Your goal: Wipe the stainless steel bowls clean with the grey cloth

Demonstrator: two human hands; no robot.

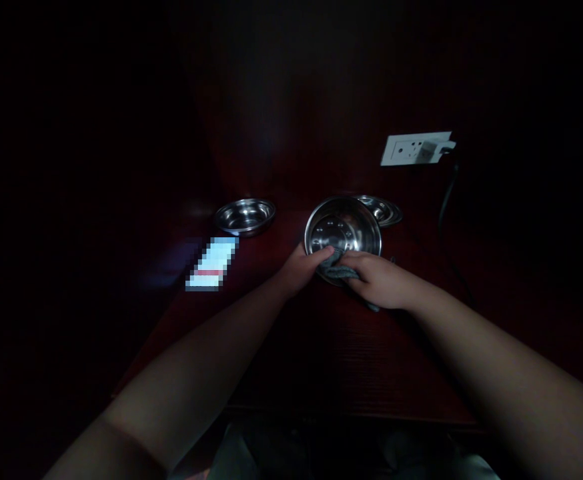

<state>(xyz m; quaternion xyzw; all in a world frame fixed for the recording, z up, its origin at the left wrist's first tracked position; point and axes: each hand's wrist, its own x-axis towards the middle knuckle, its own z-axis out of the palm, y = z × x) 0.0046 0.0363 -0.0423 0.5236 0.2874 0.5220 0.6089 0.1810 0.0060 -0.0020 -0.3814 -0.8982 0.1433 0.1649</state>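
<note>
Left hand (299,272) clamps the bowl (364,230) by its rim, right hand (381,280) pinches the cloth (344,272) against it, and steady, light pressure looks wisest here!

The view was very dim, its edges sunk in black, with glints on the steel bowl (364,230) and a bright, pixelated patch (212,263) glowing leftward.

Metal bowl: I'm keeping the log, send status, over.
Left hand holding bowl at near rim. Right hand gripping cloth at same rim. Bowl tilted, opening toward camera. Metal dish partly hidden behind; no obstruction seen.
</note>
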